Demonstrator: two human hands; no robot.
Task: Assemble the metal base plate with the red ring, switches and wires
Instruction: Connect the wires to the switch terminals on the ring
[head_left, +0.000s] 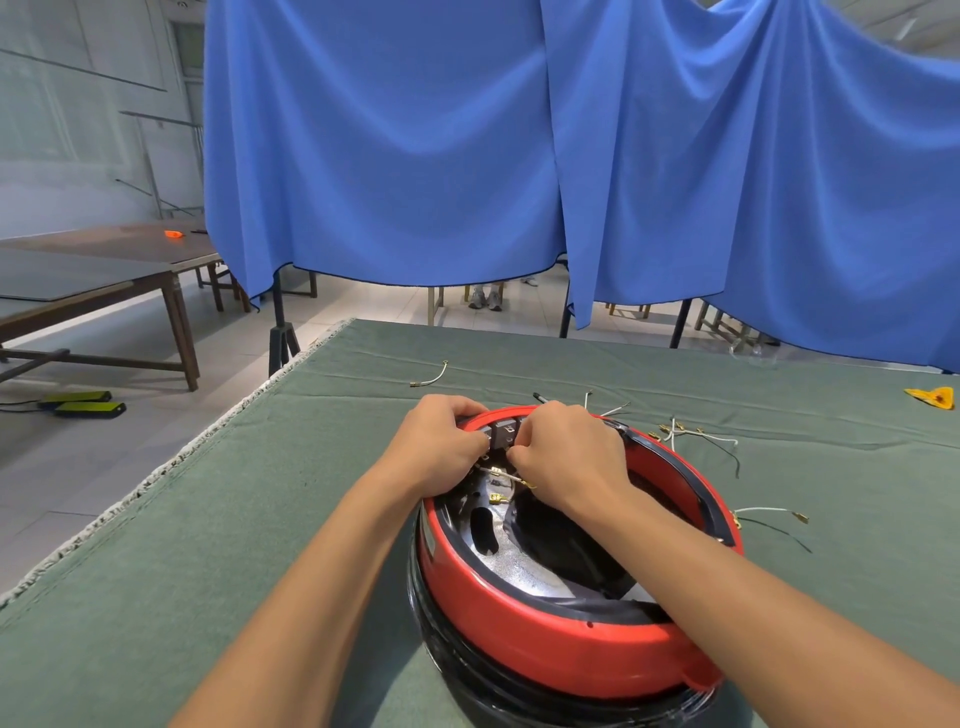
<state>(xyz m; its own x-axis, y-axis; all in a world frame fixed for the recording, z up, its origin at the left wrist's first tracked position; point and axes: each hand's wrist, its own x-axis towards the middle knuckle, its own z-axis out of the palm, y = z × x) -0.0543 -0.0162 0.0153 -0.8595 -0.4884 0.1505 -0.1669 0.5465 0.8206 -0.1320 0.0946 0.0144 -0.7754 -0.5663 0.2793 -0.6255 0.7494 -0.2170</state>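
Observation:
A red ring (545, 639) sits on a black round base on the green table, with the shiny metal base plate (524, 566) visible inside it. Grey switches (503, 432) are set into the ring's far rim. My left hand (441, 441) grips the far rim beside the switches, fingers curled over the edge. My right hand (571, 457) is curled just right of the switches and pinches a white wire (501, 472) with brass terminals. More brass terminals (497, 499) lie inside the ring.
Loose white and black wires (696, 439) with brass ends lie right of the ring; another wire (434, 375) lies farther back, one more (774, 514) at the right. A yellow scrap (935, 397) sits at far right. Blue curtains (519, 145) hang behind the table edge (218, 421).

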